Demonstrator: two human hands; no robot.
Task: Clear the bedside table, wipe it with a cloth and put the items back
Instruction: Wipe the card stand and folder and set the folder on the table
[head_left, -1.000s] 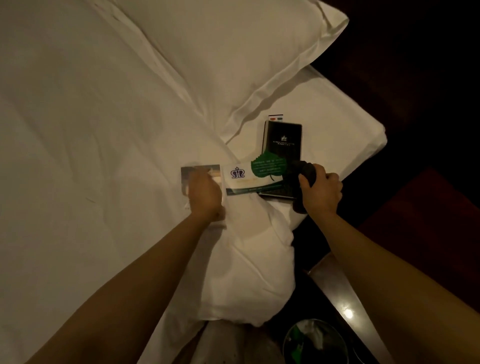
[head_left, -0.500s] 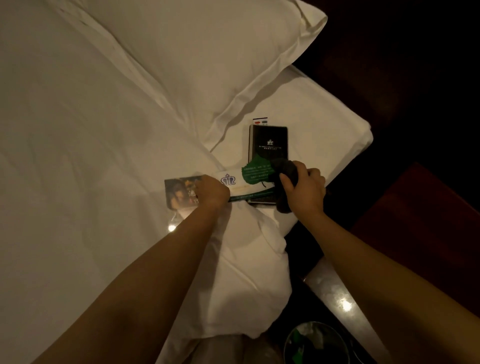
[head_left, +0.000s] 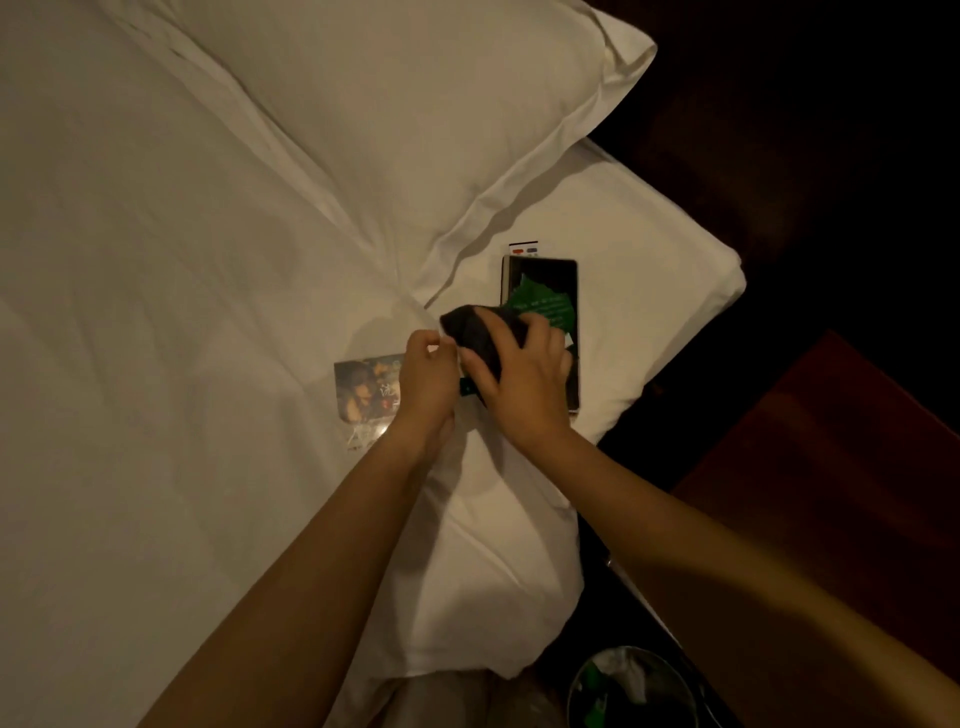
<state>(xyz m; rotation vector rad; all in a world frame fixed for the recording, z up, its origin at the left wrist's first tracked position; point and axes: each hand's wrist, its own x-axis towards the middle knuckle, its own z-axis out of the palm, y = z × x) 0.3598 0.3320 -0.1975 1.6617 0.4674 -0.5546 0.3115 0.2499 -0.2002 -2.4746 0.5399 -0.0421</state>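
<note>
Head view: right hand (head_left: 519, 387) grips dark cloth (head_left: 475, 330); left hand (head_left: 426, 379) curls beside a card (head_left: 363, 389), its hold unclear

Pillow (head_left: 415, 130): white cloth, smooth and matt, with soft folds.
Sheet (head_left: 130, 312): white cloth, matt, with a few thin creases.
Cloth (head_left: 475, 327): dark, thick and a bit fuzzy, not shiny.
Book (head_left: 563, 270): black cover, smooth, a little shiny.
Green card (head_left: 545, 306): paper, smooth and flat.
Photo card (head_left: 363, 389): glossy, with a bright shine near its lower corner.
Bin (head_left: 574, 680): the rim looks like shiny metal.
Table (head_left: 831, 467): dark red-brown, looks like smooth wood.
</note>
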